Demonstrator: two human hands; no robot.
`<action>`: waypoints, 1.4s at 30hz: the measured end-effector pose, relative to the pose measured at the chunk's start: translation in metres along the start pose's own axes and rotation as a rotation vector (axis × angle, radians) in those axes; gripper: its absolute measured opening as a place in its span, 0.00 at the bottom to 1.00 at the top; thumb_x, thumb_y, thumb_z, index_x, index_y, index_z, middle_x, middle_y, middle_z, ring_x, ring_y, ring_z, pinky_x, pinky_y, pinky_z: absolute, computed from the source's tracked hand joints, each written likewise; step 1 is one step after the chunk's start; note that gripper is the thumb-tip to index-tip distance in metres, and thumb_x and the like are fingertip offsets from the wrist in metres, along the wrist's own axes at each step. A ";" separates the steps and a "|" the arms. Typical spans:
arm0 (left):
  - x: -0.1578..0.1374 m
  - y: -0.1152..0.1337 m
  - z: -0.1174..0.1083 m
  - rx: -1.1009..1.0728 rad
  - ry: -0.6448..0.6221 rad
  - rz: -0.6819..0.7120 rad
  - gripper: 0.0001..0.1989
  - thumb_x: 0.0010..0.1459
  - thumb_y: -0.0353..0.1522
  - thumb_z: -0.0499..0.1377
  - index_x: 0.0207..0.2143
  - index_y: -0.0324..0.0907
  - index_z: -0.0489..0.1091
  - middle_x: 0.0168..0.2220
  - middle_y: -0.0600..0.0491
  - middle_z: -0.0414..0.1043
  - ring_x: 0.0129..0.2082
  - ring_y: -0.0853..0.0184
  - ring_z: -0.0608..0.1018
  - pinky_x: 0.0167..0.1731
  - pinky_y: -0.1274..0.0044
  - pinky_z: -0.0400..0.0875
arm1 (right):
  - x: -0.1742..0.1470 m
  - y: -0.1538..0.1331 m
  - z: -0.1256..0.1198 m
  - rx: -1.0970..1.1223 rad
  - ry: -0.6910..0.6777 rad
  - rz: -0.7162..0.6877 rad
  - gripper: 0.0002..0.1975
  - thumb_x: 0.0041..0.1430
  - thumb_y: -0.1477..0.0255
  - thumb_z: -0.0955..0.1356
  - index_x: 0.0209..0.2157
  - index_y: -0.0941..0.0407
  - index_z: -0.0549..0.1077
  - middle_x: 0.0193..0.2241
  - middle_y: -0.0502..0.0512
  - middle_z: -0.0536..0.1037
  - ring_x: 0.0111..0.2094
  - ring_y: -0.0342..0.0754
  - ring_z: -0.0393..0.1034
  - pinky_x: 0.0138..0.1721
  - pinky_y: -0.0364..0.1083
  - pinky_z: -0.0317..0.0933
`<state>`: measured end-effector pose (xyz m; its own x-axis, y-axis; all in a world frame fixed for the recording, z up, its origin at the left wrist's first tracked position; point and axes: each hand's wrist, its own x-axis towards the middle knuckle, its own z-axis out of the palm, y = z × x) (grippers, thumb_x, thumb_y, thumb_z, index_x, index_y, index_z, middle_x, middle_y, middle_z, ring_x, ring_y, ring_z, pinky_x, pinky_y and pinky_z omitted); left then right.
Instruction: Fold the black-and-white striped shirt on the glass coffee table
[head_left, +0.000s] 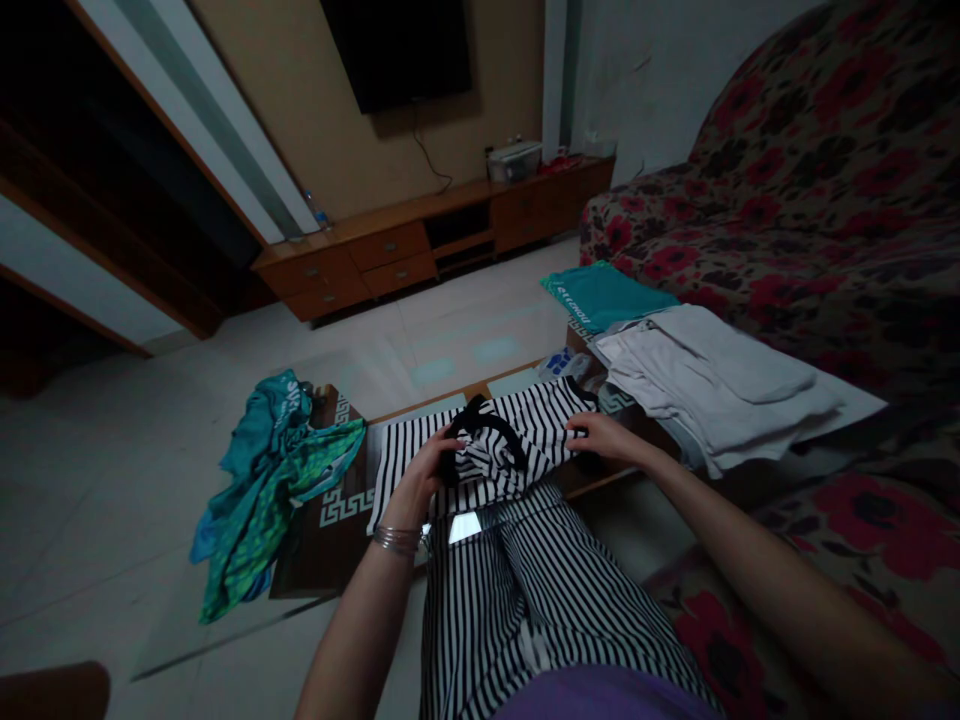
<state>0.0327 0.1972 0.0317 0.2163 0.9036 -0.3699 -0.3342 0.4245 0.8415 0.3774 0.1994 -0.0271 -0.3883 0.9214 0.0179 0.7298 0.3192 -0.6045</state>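
The striped shirt (551, 418) lies across the middle of the counter (315, 550), its black-edged part bunched up near the left hand (429, 465); that hand grips the bunched cloth, while the right hand (606, 438) pinches the shirt near its right end; crumpled green clothes (277, 480) lie to the left; white clothes (712, 365) lie stacked on the right, beside a teal shirt (619, 295).

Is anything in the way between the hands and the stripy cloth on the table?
No, nothing I can see. The left hand and right hand both touch the stripy cloth. The green clothes lie off to the left and the white pile to the right.
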 end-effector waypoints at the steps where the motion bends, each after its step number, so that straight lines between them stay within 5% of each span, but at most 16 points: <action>1: 0.003 0.003 0.001 0.061 -0.024 0.032 0.30 0.40 0.20 0.63 0.49 0.42 0.71 0.40 0.50 0.78 0.38 0.62 0.79 0.41 0.73 0.73 | -0.001 0.002 0.000 0.029 0.016 -0.009 0.06 0.51 0.70 0.70 0.31 0.58 0.75 0.32 0.55 0.77 0.35 0.49 0.69 0.37 0.45 0.59; 4: 0.012 0.010 -0.005 0.276 -0.046 0.134 0.33 0.40 0.21 0.62 0.52 0.42 0.69 0.42 0.49 0.77 0.38 0.64 0.78 0.41 0.74 0.72 | -0.006 0.008 0.002 0.108 0.059 -0.035 0.08 0.52 0.68 0.70 0.33 0.58 0.74 0.33 0.54 0.76 0.35 0.49 0.68 0.37 0.45 0.59; 8: 0.021 0.011 -0.017 0.690 0.309 0.311 0.21 0.45 0.22 0.59 0.45 0.35 0.70 0.36 0.45 0.75 0.36 0.61 0.78 0.41 0.65 0.73 | -0.007 0.011 0.007 0.134 0.105 -0.057 0.07 0.53 0.68 0.70 0.32 0.58 0.74 0.33 0.54 0.76 0.35 0.49 0.68 0.39 0.46 0.60; 12: 0.019 0.011 0.000 0.849 0.401 0.520 0.23 0.46 0.17 0.52 0.46 0.37 0.69 0.51 0.42 0.70 0.55 0.58 0.69 0.59 0.61 0.58 | -0.007 0.013 0.011 0.125 0.143 -0.068 0.07 0.53 0.69 0.70 0.33 0.57 0.74 0.33 0.55 0.76 0.36 0.49 0.68 0.39 0.46 0.60; 14: 0.014 0.012 0.023 0.954 0.275 0.617 0.24 0.49 0.17 0.52 0.48 0.41 0.69 0.56 0.46 0.66 0.60 0.60 0.64 0.63 0.64 0.51 | -0.007 0.015 0.013 0.126 0.153 -0.075 0.07 0.53 0.68 0.70 0.33 0.57 0.74 0.33 0.54 0.77 0.36 0.49 0.69 0.40 0.46 0.60; 17: 0.010 0.011 0.060 1.302 -0.138 0.737 0.22 0.57 0.25 0.55 0.53 0.46 0.67 0.60 0.49 0.63 0.62 0.60 0.60 0.63 0.62 0.48 | -0.007 0.018 0.014 0.133 0.162 -0.082 0.08 0.53 0.67 0.70 0.33 0.56 0.75 0.34 0.54 0.77 0.37 0.50 0.70 0.40 0.47 0.61; 19: 0.009 0.011 0.075 1.574 -0.452 0.717 0.23 0.57 0.31 0.60 0.56 0.48 0.65 0.59 0.48 0.64 0.60 0.57 0.62 0.61 0.60 0.49 | -0.007 0.020 0.014 0.149 0.169 -0.074 0.09 0.53 0.66 0.70 0.34 0.56 0.76 0.35 0.55 0.78 0.38 0.50 0.70 0.41 0.47 0.62; 21: 0.008 0.010 0.076 1.754 -0.627 0.639 0.23 0.55 0.31 0.62 0.54 0.49 0.67 0.52 0.50 0.69 0.55 0.57 0.66 0.56 0.62 0.53 | -0.008 0.021 0.015 0.181 0.169 -0.051 0.09 0.54 0.65 0.69 0.35 0.56 0.76 0.36 0.55 0.79 0.38 0.51 0.71 0.42 0.48 0.63; 25: -0.002 0.011 0.045 1.914 -0.531 0.602 0.11 0.58 0.27 0.56 0.40 0.46 0.75 0.39 0.51 0.71 0.45 0.60 0.70 0.48 0.66 0.56 | -0.010 0.019 0.017 0.265 0.197 -0.014 0.11 0.56 0.66 0.67 0.37 0.55 0.77 0.38 0.55 0.80 0.40 0.51 0.73 0.43 0.48 0.65; 29: -0.026 0.010 0.003 1.989 -0.348 0.518 0.10 0.60 0.28 0.53 0.30 0.42 0.74 0.34 0.50 0.71 0.41 0.60 0.70 0.44 0.67 0.59 | -0.014 0.014 0.018 0.313 0.258 -0.013 0.12 0.56 0.66 0.67 0.40 0.55 0.77 0.40 0.56 0.79 0.41 0.52 0.73 0.45 0.49 0.65; 31: -0.036 0.007 -0.005 1.963 -0.235 0.510 0.11 0.59 0.26 0.52 0.31 0.41 0.74 0.35 0.49 0.71 0.40 0.60 0.71 0.43 0.67 0.60 | -0.016 0.011 0.017 0.306 0.267 -0.033 0.12 0.57 0.66 0.66 0.40 0.55 0.77 0.41 0.56 0.79 0.42 0.51 0.73 0.45 0.49 0.64; 34: -0.038 0.004 0.004 1.860 -0.085 0.695 0.19 0.53 0.20 0.49 0.43 0.41 0.72 0.48 0.46 0.70 0.51 0.58 0.68 0.50 0.65 0.60 | -0.019 0.005 0.014 0.254 0.275 -0.065 0.12 0.57 0.67 0.66 0.41 0.55 0.77 0.40 0.55 0.80 0.42 0.51 0.72 0.45 0.49 0.64; 38: -0.017 0.000 0.039 1.864 -0.327 0.833 0.44 0.43 0.15 0.48 0.64 0.48 0.54 0.62 0.49 0.59 0.63 0.58 0.56 0.61 0.59 0.47 | -0.025 0.002 0.009 0.200 0.301 -0.095 0.12 0.58 0.67 0.67 0.42 0.55 0.77 0.41 0.56 0.80 0.42 0.51 0.72 0.46 0.49 0.63; 42: -0.001 0.000 0.058 1.936 -0.628 0.713 0.37 0.45 0.17 0.50 0.57 0.49 0.64 0.46 0.50 0.70 0.51 0.59 0.67 0.57 0.59 0.50 | -0.033 0.007 0.007 0.155 0.318 -0.062 0.10 0.58 0.68 0.67 0.39 0.54 0.78 0.39 0.56 0.80 0.41 0.52 0.72 0.45 0.50 0.63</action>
<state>0.0853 0.1929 0.0553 0.8401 0.5348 -0.0907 0.5424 -0.8294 0.1336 0.3914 0.1700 -0.0378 -0.2165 0.9319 0.2909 0.6066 0.3619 -0.7079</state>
